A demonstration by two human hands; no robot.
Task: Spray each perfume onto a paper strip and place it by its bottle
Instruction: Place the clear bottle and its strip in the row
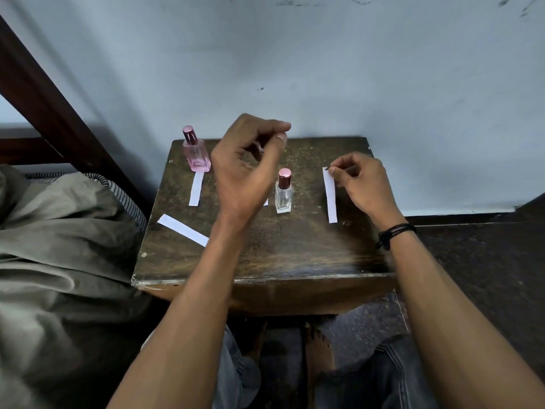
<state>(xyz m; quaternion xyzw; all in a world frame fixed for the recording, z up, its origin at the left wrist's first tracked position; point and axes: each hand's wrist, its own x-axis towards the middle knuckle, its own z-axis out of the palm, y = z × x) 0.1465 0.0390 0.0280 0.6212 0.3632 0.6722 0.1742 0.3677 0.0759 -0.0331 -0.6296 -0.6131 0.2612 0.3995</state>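
Two bottles stand on the dark wooden table [265,255] at mid-frame, and the order below runs from the biggest thing down. The left hand [244,169] hovers above the table's centre, its fingers curled loosely with thumb and forefinger nearly meeting — whether they pinch anything I cannot tell. The right hand [364,184], at centre right, has its fingertips closed on the top end of a white paper strip [330,196] that lies flat on the wood, well apart from either bottle.

The pink bottle [196,152], upper left of the table, is square, capped in rose metal, and has a strip [196,188] lying touching its base — that pair looks finished. The clear bottle [284,191], smaller and capped alike, stands near the middle; a sliver of white [266,202] shows beside it, mostly hidden by the left wrist. A spare strip [182,230] lies slantwise at lower left.

By my reading the step in hand is setting or lifting the right-hand strip. Next would call for uncapping a bottle and holding the thin paper steady near the nozzle.
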